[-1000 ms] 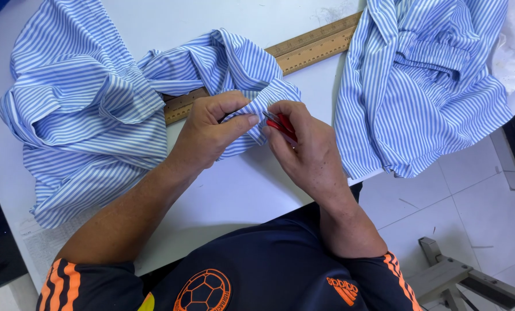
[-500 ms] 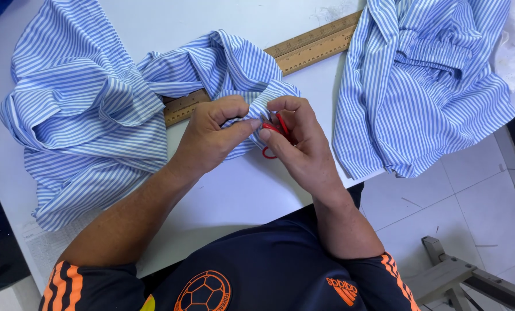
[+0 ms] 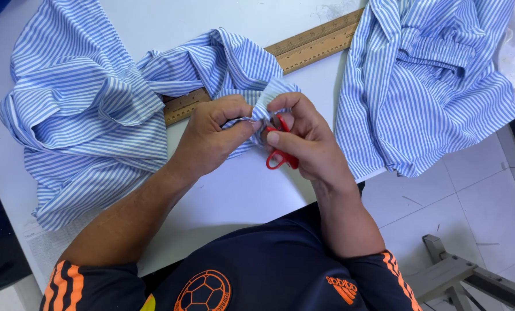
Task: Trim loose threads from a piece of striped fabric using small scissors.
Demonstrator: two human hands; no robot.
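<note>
Striped shirt (image 3: 96, 115) covers wooden ruler (image 3: 309, 46); left hand (image 3: 214, 138) pinches cloth, right hand (image 3: 303, 141) grips red snips (image 3: 280, 158).

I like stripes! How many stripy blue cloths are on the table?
2. One striped cloth lies at left, its end pinched by both hands; another striped cloth lies at right. More may be out of view.

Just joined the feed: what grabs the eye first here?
Both hands meet at the table's middle: the left hand pinches a fold of blue striped shirt, the right hand works small red scissors against it. A wooden ruler runs diagonally behind, and a second striped garment lies at right.
</note>
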